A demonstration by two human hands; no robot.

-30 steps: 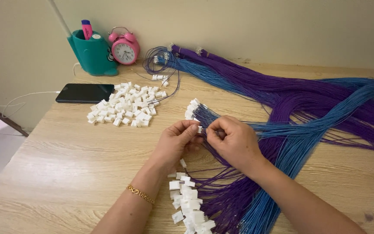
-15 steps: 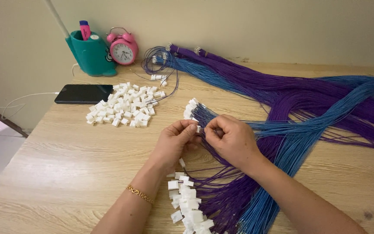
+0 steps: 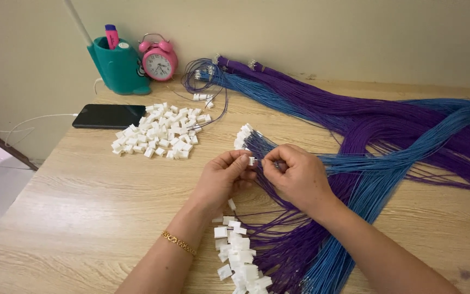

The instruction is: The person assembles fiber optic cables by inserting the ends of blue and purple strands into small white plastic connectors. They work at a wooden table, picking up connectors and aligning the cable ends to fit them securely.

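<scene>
My left hand (image 3: 223, 178) pinches a small white plastic connector (image 3: 251, 160) between thumb and fingertips. My right hand (image 3: 296, 175) meets it from the right, its fingertips pinched on thin wire ends at the connector. Both hands hover over a bundle of purple wires (image 3: 354, 128) and blue wires (image 3: 398, 158) that sweeps across the wooden table (image 3: 88, 218). A cluster of wires fitted with white connectors (image 3: 243, 136) lies just beyond my hands. More connector-tipped wires (image 3: 237, 256) lie below my left wrist, which wears a gold bracelet.
A pile of loose white connectors (image 3: 161, 130) lies at the left middle. Behind it are a black phone (image 3: 109, 116) with a white cable, a teal pen holder (image 3: 118, 65) and a pink alarm clock (image 3: 159, 61) by the wall. The table's left edge is close.
My hands stay together at the same spot, with only slight finger shifts on the connector and wire. Nothing else has moved.
</scene>
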